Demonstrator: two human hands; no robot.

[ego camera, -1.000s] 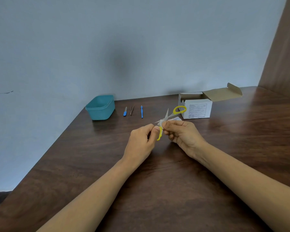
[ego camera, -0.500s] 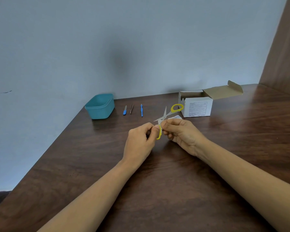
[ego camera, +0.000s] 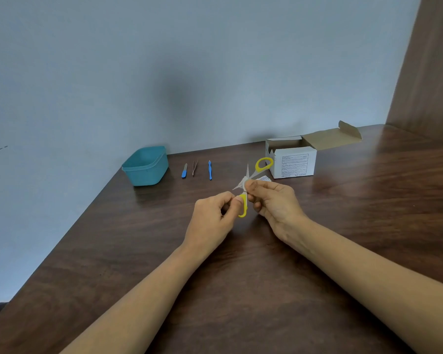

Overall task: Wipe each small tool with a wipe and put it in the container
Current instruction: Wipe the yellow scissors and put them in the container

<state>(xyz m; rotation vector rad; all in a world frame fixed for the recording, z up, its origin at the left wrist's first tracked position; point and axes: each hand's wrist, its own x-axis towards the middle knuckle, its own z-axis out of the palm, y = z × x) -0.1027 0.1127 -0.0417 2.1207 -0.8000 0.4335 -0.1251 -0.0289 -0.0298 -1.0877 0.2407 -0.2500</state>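
**Open blades, thin wipe: fingers at risk**

The scissors (ego camera: 244, 209) are being held up off the worktop (ego camera: 241, 277), to the right of the container (ego camera: 149, 172) and nearer the person. They are splayed wide open, both points aiming back towards the container's side.

The left hand (ego camera: 212, 213) is curling in and pinching the lower yellow handle between thumb and fingers. The right hand (ego camera: 271, 200) is pinching the wipe (ego camera: 244, 180) around the metal near the pivot, its other fingers tucked loosely under. The upper yellow loop is hanging free with nothing steadying it.

That free loop is the worry. Only one handle is being gripped, so a nudge could swing the blades shut on the right fingertips, which I judge to be working close to an edge. The wipe is looking thin, so pressing hard along the blade could tear it and leave skin on steel. A damp handle could also slip from that small left pinch, dropping the scissors point first.

Just right of the container, a file (ego camera: 184, 171), tweezers (ego camera: 194, 168) and a blue pick (ego camera: 210, 169) are lying in a row, waiting. Farther right of it, the box (ego camera: 294, 164) is standing open.
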